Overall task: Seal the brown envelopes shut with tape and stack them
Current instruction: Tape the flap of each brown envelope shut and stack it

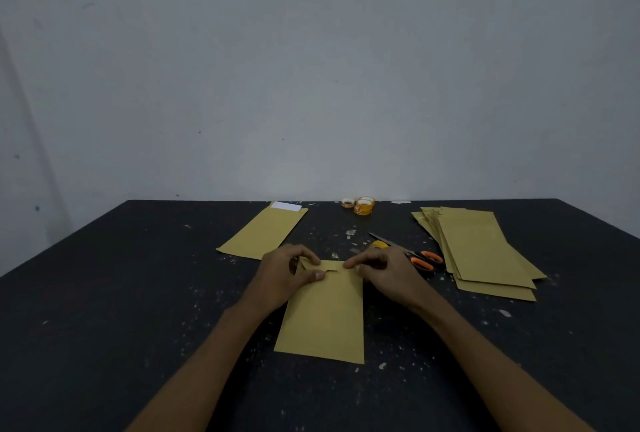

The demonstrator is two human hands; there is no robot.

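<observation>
Here | envelope (322, 319) long axis points away, flap (331, 266) end far | left hand (287, 270), right hand (386, 274) pinch flap

We see a mustard-brown envelope (323, 320) on a black table (104, 293) flecked with pale specks. Beyond that envelope to the left, a second envelope (263, 232) of the same brown shows a white sheet (286, 206). To its right the stack of envelopes (485, 251) matches, the scissors (420, 260) have orange-and-black handles, and beyond it the tape rolls (362, 206) are orange with white print.
</observation>
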